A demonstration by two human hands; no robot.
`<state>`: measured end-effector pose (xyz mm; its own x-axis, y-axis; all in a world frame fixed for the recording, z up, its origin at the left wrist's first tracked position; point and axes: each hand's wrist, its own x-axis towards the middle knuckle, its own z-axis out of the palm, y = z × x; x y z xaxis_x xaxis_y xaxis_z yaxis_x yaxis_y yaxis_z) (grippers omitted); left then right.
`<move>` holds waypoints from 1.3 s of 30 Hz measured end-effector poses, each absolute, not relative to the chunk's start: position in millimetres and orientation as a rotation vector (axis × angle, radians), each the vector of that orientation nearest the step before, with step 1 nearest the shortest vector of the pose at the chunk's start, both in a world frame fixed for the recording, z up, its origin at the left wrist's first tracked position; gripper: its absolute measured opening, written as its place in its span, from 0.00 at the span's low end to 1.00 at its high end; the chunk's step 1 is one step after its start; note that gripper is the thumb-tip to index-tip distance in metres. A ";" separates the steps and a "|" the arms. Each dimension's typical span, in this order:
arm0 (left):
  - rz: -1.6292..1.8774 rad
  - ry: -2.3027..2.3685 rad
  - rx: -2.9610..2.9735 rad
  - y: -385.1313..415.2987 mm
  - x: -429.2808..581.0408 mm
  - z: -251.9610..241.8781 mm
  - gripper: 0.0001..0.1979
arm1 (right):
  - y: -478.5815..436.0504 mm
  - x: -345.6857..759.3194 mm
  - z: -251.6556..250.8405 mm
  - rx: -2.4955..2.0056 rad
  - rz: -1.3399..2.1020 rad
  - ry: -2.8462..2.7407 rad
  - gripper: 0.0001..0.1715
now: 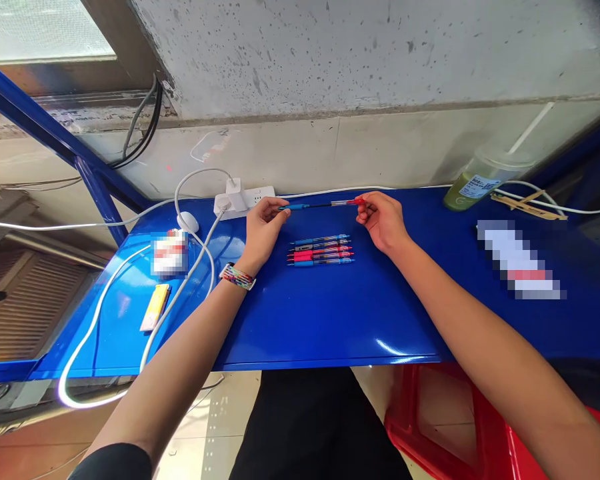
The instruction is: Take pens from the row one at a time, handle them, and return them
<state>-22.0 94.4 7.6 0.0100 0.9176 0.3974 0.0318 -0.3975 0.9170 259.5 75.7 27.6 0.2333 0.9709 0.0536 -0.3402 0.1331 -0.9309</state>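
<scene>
A slim pen (320, 205), blue at its left part, dark and clear in the middle and red at its right end, is held level above the far part of the blue table (300, 313). Fingers of my left hand (265, 230) pinch its blue end. At the red end, my right hand (384, 219) is closed with thumb and fingertips on it. Several pens (320, 251) with blue, grey and red grips lie side by side on the table just below, touched by neither hand. A woven multicoloured band (237, 276) circles my left wrist.
White plugs and a power strip (245, 198) stand at the back, with white cables looping left. A yellow box (155, 307) and a blurred packet (169, 253) lie left. Right are a green drink cup (477, 183) and a blurred object (520, 261). A red stool (445, 417) stands below.
</scene>
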 end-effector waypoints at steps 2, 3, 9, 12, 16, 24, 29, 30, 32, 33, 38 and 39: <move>1.477 1.013 1.538 94.7 -22.3 7.7 0.07 | 75.9 259.1 27.5 -0.972 1.128 -0.824 0.04; 1.474 1.015 1.539 95.0 -22.5 7.6 0.07 | 76.2 259.0 27.2 -0.971 1.128 -0.821 0.03; 1.436 0.998 1.589 90.2 -19.9 10.7 0.06 | 74.2 257.8 25.8 -0.968 1.152 -0.864 0.05; 1.258 0.942 1.662 82.2 -16.7 17.0 0.07 | 70.5 256.2 26.6 -0.965 1.211 -1.019 0.10; 1.209 0.992 1.710 75.4 -13.7 23.7 0.16 | 67.0 255.3 29.1 -0.937 1.246 -1.069 0.18; 1.323 0.929 1.714 80.6 -12.9 17.6 0.14 | 66.0 252.8 30.1 -0.933 1.289 -1.024 0.20; 1.288 0.919 1.619 83.6 -13.2 11.4 0.13 | 64.8 249.6 30.4 -0.925 1.318 -0.994 0.18; 1.286 0.916 1.621 83.8 -13.4 11.3 0.12 | 64.5 249.2 30.4 -0.924 1.320 -1.001 0.18; 1.311 0.901 1.654 83.6 -13.5 12.3 0.16 | 64.2 248.8 30.3 -0.927 1.316 -1.003 0.18; 1.324 0.896 1.671 83.2 -13.5 13.2 0.20 | 64.1 248.6 30.2 -0.929 1.313 -1.000 0.18; 1.295 0.969 1.661 82.2 -13.1 15.2 0.12 | 63.4 246.7 29.9 -0.927 1.312 -1.008 0.17; 1.280 0.980 1.666 82.3 -13.1 14.7 0.15 | 63.2 246.0 30.0 -0.920 1.315 -1.012 0.18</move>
